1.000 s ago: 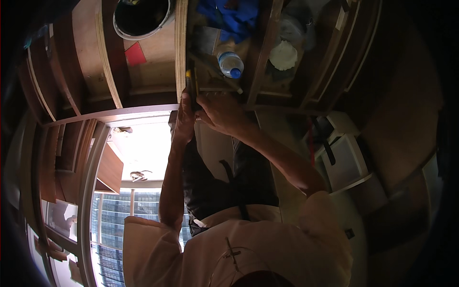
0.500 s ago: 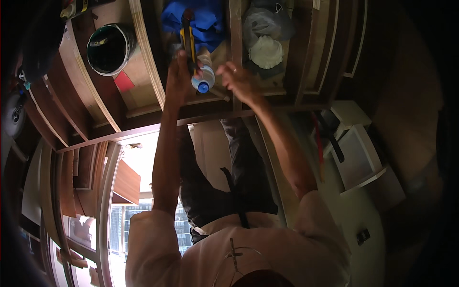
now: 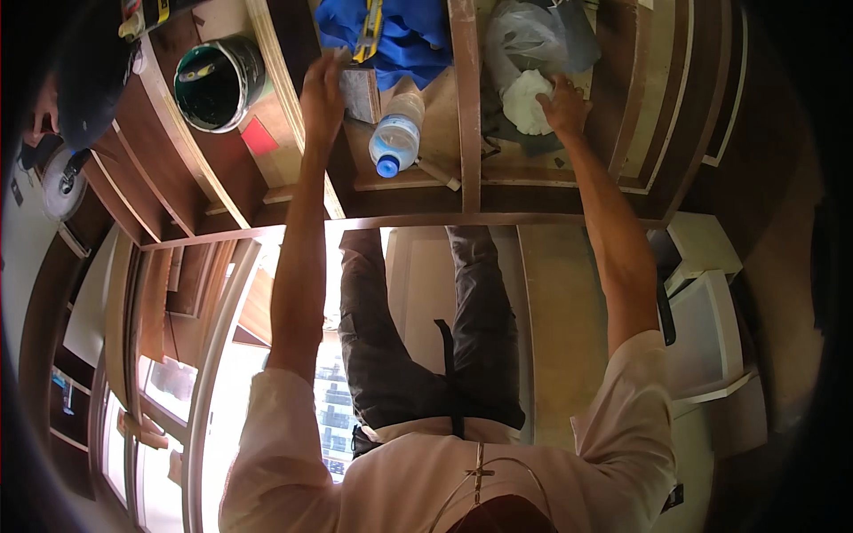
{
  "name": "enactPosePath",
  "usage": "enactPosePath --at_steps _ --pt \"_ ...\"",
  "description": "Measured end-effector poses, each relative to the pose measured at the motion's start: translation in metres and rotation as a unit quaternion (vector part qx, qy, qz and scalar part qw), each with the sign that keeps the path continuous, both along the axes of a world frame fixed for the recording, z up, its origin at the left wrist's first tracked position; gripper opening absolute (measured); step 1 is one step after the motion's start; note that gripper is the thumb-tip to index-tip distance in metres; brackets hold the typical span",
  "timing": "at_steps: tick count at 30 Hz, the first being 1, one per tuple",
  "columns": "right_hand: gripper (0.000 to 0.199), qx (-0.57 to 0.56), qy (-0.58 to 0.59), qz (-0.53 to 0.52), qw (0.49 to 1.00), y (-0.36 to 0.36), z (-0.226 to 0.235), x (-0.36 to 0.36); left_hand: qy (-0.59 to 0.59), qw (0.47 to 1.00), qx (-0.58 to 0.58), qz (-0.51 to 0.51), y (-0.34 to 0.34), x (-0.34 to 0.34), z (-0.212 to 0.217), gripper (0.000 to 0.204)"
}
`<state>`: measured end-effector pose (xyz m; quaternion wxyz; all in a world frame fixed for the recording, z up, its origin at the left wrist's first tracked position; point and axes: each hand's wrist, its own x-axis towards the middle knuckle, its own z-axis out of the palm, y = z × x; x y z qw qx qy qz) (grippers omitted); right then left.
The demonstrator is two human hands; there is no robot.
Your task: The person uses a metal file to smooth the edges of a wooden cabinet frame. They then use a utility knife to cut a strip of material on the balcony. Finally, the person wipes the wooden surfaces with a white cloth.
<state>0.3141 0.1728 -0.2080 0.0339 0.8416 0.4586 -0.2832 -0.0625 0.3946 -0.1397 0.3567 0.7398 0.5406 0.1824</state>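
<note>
My right hand (image 3: 569, 110) rests at the right edge of a round white putty-like lump (image 3: 526, 105), thumb and fingers spread against it. The lump sits by a crumpled clear plastic bag (image 3: 524, 44). Over a wooden divider, my left hand (image 3: 322, 96) has its fingers curled together; a small pale thing shows at the tips, too unclear to name. Close to it, a yellow utility knife (image 3: 368, 34) lies on blue cloth (image 3: 413, 40), and a flat grey piece (image 3: 360, 96) lies below. Between my hands lies a clear water bottle (image 3: 397, 133) with a blue cap.
Upright wooden dividers (image 3: 466, 115) split the frame into bays. At left stands a bucket (image 3: 253, 78) with dark contents and a tool inside, near a red card (image 3: 259, 135). Another person's hand (image 3: 46, 108) shows at far left. White panels (image 3: 711, 329) stand at right.
The utility knife has left my left hand and now lies on the blue cloth. My right hand has moved right, from beside the bottle to the white lump. The view has shifted.
</note>
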Motion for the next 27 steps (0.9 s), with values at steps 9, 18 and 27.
enactPosePath --at_steps 9,18,27 --pt "0.042 0.116 0.24 -0.325 0.907 -0.066 0.1 -0.014 -0.164 0.949 -0.267 0.028 -0.154 -0.006 0.026 0.103" --pt "0.048 0.176 0.392 -0.639 0.637 -0.12 0.219 -0.071 -0.122 0.978 -0.154 0.073 -0.127 0.046 0.011 0.086" --pt "0.044 0.2 0.297 -0.444 0.821 -0.165 0.266 -0.131 -0.161 0.964 -0.185 -0.104 -0.135 0.029 0.158 0.083"
